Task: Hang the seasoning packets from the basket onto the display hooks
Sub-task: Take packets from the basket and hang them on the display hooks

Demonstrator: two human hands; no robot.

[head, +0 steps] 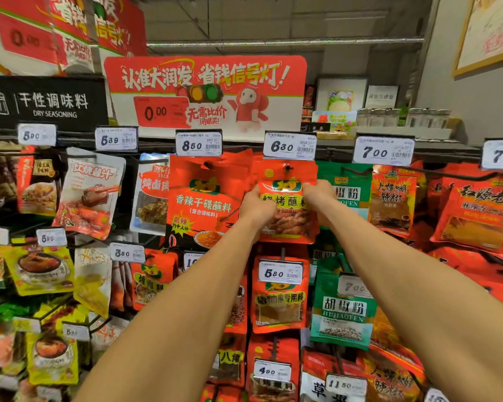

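Hands at the display: left hand (257, 206) and right hand (320, 195) each grasp a side of the red foil barbecue-seasoning packet (288, 206), its hole apparently threaded on the black wire hook (287, 168) under the 6.80 tag (290, 146). Basket unseen; remaining stock unknown.

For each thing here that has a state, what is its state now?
Red barbecue seasoning packet: on the hook under the 6.80 tag, held at both sides.
Left hand: grips the packet's left edge.
Right hand: grips its right edge.
Black display hook: through the packet's hole.
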